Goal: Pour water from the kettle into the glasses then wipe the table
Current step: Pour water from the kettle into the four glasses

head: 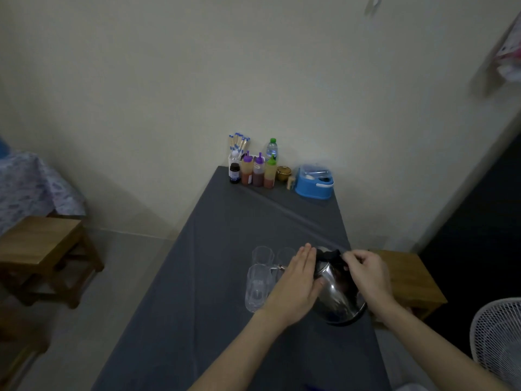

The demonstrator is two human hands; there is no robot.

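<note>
A shiny steel kettle (337,299) with a black handle and lid is tilted to the left over the grey tablecloth (214,277), its spout above a clear glass (258,286). My right hand (366,273) grips the black handle at the top. My left hand (296,283) lies flat against the kettle's left side, fingers together. Two more clear glasses (262,255) stand just behind, one partly hidden by my left hand. Whether water is flowing is too dim to tell.
At the table's far end stand sauce bottles (258,172), a water bottle (272,149), a chopstick holder (238,145), a small brown pot (283,173) and a blue container (314,182). Wooden stools (42,249) flank the table; a white fan (497,334) is at lower right.
</note>
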